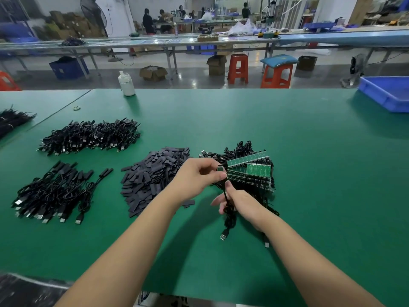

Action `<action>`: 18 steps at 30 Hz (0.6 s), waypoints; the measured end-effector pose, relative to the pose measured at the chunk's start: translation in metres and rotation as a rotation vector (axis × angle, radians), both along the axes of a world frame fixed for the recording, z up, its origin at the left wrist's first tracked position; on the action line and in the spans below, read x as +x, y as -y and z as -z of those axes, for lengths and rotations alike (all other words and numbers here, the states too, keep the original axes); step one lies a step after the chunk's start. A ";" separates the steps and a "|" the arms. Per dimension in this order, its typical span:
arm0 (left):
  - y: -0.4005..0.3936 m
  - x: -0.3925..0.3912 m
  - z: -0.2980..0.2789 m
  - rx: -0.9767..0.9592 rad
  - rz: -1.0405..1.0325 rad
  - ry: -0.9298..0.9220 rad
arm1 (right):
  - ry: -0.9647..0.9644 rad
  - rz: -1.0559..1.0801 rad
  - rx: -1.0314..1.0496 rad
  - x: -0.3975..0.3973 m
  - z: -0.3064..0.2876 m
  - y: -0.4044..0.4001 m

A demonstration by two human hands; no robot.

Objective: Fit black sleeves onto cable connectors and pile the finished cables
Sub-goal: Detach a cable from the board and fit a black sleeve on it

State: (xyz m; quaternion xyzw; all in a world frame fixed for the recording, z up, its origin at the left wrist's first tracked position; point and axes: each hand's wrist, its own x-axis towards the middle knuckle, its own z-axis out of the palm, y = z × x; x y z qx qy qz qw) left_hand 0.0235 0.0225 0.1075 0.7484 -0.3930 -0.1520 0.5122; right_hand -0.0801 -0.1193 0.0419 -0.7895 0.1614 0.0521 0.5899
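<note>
Scanning from the left, two heaps of black cables sit on the green table point(309, 151): a far heap point(88, 136) and a nearer heap point(53, 193) whose connector ends look sleeved, so I judge the nearer one to be the finished pile, kept well clear of the working spot. Between those heaps and the hands lies the mound of black sleeves point(152, 176), placed just beside the left hand, probably so a sleeve can be picked without a long reach.

The left hand point(199, 176) has its fingers curled, thumb and fingertips pinching a small green board connector point(220, 169) at the end of one cable, apparently to steady that end for a sleeve. The right hand point(240, 201) is partly closed round the same cable point(229, 209), thumb on top, other fingers loosely spread below; the cable's loops and its USB plug point(223, 236) hang down toward the table. No sleeve is on this connector yet (none shows in either hand).

Just behind the hands is the unsleeved supply point(250, 171), a tangle of cables with rows of green boards stacked on top. Its cords crowd the held cable, so snagging looks likely when pulling it free.

Farther right stands a blue bin point(385, 94) at the table's edge. A white bottle point(126, 84) stands at the far edge, well apart.
</note>
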 end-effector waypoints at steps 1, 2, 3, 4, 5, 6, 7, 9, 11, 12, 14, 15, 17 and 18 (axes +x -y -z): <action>-0.003 0.000 0.001 -0.009 0.046 -0.062 | 0.010 0.016 0.069 0.000 0.002 0.001; -0.006 -0.001 0.003 -0.011 0.089 -0.105 | 0.031 0.028 0.176 0.001 0.004 0.000; -0.008 -0.001 0.004 -0.013 0.122 -0.136 | 0.056 0.026 0.283 0.001 0.005 0.000; -0.009 -0.002 0.005 -0.014 0.145 -0.160 | 0.082 0.018 0.364 0.001 0.005 0.000; -0.010 -0.003 0.007 -0.016 0.158 -0.183 | 0.109 0.008 0.406 0.002 0.003 -0.001; -0.010 -0.003 0.008 -0.017 0.161 -0.204 | 0.134 -0.003 0.410 0.002 0.000 -0.001; -0.011 -0.003 0.009 -0.020 0.156 -0.224 | 0.154 -0.012 0.383 0.002 -0.004 0.000; -0.012 -0.001 0.010 -0.038 0.143 -0.268 | 0.172 -0.014 0.276 0.001 -0.013 0.002; -0.013 0.002 0.012 -0.028 0.119 -0.294 | 0.203 0.009 0.188 0.002 -0.017 0.006; -0.014 0.005 0.015 -0.004 0.092 -0.292 | 0.215 0.024 0.178 0.002 -0.018 0.008; -0.013 0.008 0.024 0.053 0.017 -0.286 | 0.214 0.051 0.162 0.004 -0.018 0.011; -0.012 0.010 0.029 0.078 -0.014 -0.287 | 0.203 0.067 0.137 0.005 -0.015 0.012; -0.010 0.013 0.043 0.109 -0.026 -0.284 | 0.156 0.109 0.084 0.005 -0.008 0.010; -0.009 0.015 0.050 0.120 -0.026 -0.271 | 0.123 0.132 0.071 0.005 -0.003 0.008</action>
